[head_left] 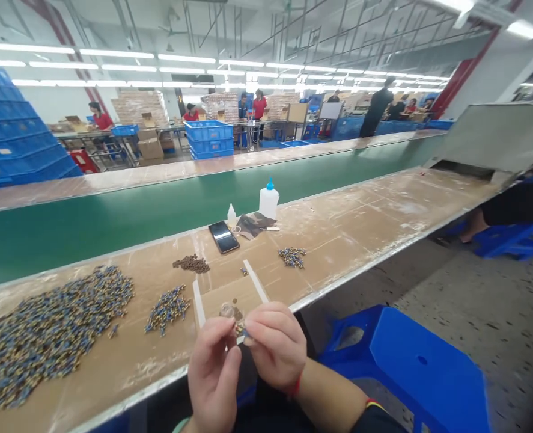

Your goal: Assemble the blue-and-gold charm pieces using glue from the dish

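My left hand (214, 373) and my right hand (275, 346) meet at the near edge of the brown workbench (347, 228). Both pinch one small blue-and-gold part (240, 328) between their fingertips. Just beyond the fingers a small clear dish (226, 310) with a few brown bits sits on the bench. A big heap of blue-and-gold parts (45, 331) covers the left of the bench, with a smaller pile (167, 308) nearer my hands. A little pile of brown pieces (192, 263) lies further back.
A black phone (223, 237), a white glue bottle with a blue cap (268, 199), a small bottle (231, 214) and another parts pile (292, 257) lie on the bench. A green conveyor belt (113, 216) runs behind. A blue stool (410, 361) stands at my right. People work at far tables.
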A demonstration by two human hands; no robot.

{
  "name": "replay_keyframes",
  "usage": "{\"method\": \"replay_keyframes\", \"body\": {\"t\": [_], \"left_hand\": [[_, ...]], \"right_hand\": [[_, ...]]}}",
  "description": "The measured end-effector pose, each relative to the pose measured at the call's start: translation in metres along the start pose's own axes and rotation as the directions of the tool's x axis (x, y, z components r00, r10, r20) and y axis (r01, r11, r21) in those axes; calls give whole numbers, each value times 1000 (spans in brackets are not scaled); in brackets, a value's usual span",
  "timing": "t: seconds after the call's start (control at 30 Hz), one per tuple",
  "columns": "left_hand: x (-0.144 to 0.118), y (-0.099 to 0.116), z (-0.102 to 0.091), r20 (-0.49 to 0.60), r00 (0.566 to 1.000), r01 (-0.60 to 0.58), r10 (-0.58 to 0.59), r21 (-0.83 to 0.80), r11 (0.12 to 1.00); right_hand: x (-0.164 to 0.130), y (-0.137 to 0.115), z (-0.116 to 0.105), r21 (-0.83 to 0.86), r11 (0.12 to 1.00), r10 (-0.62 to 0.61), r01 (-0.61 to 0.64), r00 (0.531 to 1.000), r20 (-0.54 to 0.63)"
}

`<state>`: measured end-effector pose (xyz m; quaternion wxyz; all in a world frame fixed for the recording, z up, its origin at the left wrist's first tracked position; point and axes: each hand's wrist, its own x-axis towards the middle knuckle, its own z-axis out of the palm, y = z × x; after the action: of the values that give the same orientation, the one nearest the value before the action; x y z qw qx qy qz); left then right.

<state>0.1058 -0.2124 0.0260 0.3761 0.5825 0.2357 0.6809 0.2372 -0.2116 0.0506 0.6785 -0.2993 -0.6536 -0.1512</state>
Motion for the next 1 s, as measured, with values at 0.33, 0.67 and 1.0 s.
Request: {"method": "replay_keyframes", "body": {"t": [0.33,0.67,1.0], "left_hand": [[-6,-29,-13,-109,991,-55,71,143,988],[-4,-34,-12,-40,981,-169,189,300,939],[10,-27,-21,61,948,-300,313,498,813]], "right_hand": [[-11,4,15,-20,996,88,-87,992,93],[-17,7,12,46,969,224,-241,945,240],[-18,3,14,140,913,326,-383,891,317]]}}
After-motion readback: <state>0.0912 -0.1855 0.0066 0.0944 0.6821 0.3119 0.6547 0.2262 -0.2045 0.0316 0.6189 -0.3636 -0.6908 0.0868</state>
